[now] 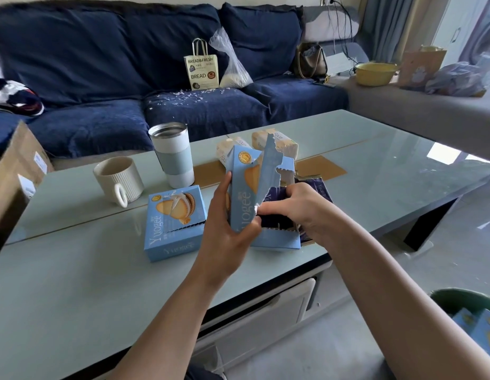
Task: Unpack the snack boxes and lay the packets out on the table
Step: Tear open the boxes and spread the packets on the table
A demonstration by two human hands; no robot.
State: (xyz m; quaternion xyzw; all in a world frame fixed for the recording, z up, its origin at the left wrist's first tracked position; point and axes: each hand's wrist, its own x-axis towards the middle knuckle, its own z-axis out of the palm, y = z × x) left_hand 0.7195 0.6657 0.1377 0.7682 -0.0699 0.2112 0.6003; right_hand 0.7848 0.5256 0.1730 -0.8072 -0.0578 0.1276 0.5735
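Left hand grips the blue snack box from its left side, thumb on the near face, fingers curled round behind it. Box is held above the surface, roughly centre, not resting on it. Its torn flap stands up and away with a ragged perforated edge.

Right hand is at the opened side, fingers curled and reaching in toward the dark purple packets. Looks like a pinch on a packet edge, but the fingertips are hidden, so I can't confirm.

Orientation: the box's long axis runs near-vertical, tipped slightly so the top leans away from the person. Printed face points left-forward, opening faces right toward the right hand.

Doing the step well, my read:
- keep the left grip on the closed walls, not squeezing the opening shut
- pull packets out sideways along the opening, not up against the flap
- take a few at a time; foil likely snags on the torn edge
- land them on bare surface, clear of the second blue box lying flat just left and the mug.

More purple packets already lie behind the right hand.
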